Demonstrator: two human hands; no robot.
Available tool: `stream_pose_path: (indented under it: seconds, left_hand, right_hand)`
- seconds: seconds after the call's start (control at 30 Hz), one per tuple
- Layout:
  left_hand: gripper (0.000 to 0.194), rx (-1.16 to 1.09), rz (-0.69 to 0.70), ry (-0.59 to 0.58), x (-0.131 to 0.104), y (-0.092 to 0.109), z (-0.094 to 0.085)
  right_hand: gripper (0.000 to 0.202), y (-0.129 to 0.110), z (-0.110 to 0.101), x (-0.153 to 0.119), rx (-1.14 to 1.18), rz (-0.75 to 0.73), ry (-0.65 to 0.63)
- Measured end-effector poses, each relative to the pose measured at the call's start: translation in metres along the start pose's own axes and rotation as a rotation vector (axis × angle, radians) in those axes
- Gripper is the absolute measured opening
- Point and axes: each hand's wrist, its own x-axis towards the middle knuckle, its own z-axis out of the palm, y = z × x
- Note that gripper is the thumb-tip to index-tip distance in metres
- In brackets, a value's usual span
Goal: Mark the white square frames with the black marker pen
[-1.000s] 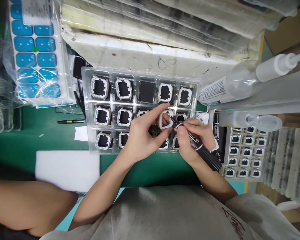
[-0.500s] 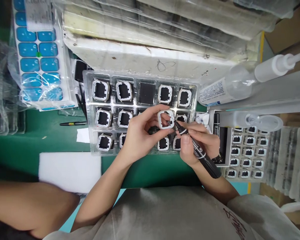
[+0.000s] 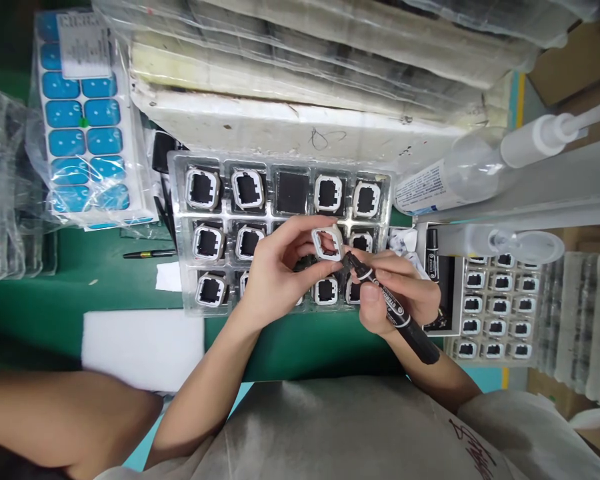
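Note:
Between thumb and fingers, my left hand (image 3: 280,273) grips a white, rounded-square watch-case frame (image 3: 327,244) above a clear plastic tray (image 3: 180,213). My right hand (image 3: 400,287) is closed round a black marker pen (image 3: 403,323), its tip pointing up and left near the frame's lower right edge. Whether the tip touches the frame I cannot tell. Similar white frames, such as one at the tray's upper left (image 3: 203,189), sit in the tray's pockets. One top-row pocket shows only a dark pad (image 3: 293,193). My hands cover part of the lower rows.
Behind the tray stands a white foam block (image 3: 260,123). Blue stickers (image 3: 63,142) in plastic lie left, above a thin pen (image 3: 150,254) and white cloth (image 3: 143,350). A pump bottle (image 3: 450,177), a box holding another marker (image 3: 432,253) and a second tray (image 3: 497,307) are right. Another person's arm (image 3: 70,420) reaches in lower left.
The frame in my left hand has turned and tilted a little. The marker's tip has dropped slightly down and left. The whole view has shifted a little.

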Motion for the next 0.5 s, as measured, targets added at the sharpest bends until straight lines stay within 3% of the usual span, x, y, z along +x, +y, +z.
stream_pose_path:
  seconds: [0.33,0.5]
  left_hand:
    - [0.055,-0.009,-0.059,0.010,-0.0007,0.0034,0.0018]
    - [0.056,0.113,0.008,0.076,0.0004,0.0043,0.0013]
  right_hand:
    - [0.033,0.0043,0.0038,0.0007,-0.009,-0.026,0.026]
    - [0.026,0.0013,0.0058,0.0039,-0.081,0.020,0.010]
